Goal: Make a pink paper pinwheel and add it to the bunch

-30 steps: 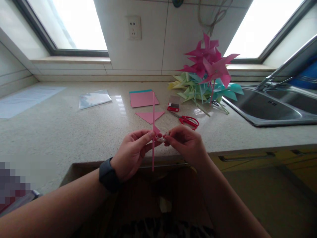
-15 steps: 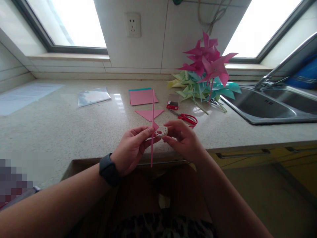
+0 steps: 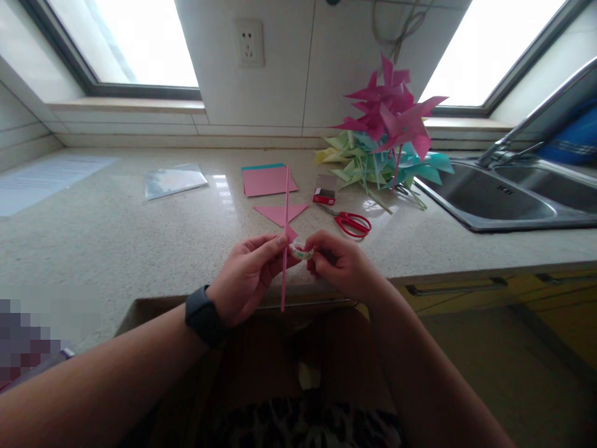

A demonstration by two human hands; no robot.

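Note:
My left hand (image 3: 247, 274), a dark band on its wrist, pinches a thin pink stick (image 3: 286, 199) that stands nearly upright over the counter's front edge. A small folded pink paper piece (image 3: 291, 233) shows beside the stick at the thumb. Between both hands is a small roll of clear tape (image 3: 303, 252), tilted almost edge-on. My right hand (image 3: 342, 264) has its fingers curled and closed on the roll's right side. Left fingertips reach under the roll's left edge; whether they touch it I cannot tell. Behind the hands lies a pink paper triangle (image 3: 275, 214).
Red-handled scissors (image 3: 354, 225) and a small red box (image 3: 324, 191) lie behind my right hand. Farther back are pink paper sheets (image 3: 265, 182), a clear packet (image 3: 175, 182) and paper pinwheels (image 3: 392, 112). A sink (image 3: 494, 198) is at right, a printed sheet (image 3: 46, 180) at left.
The tape roll has turned from face-up to nearly edge-on. My right fingers have curled in more tightly beside it. The left hand keeps its hold on the stick.

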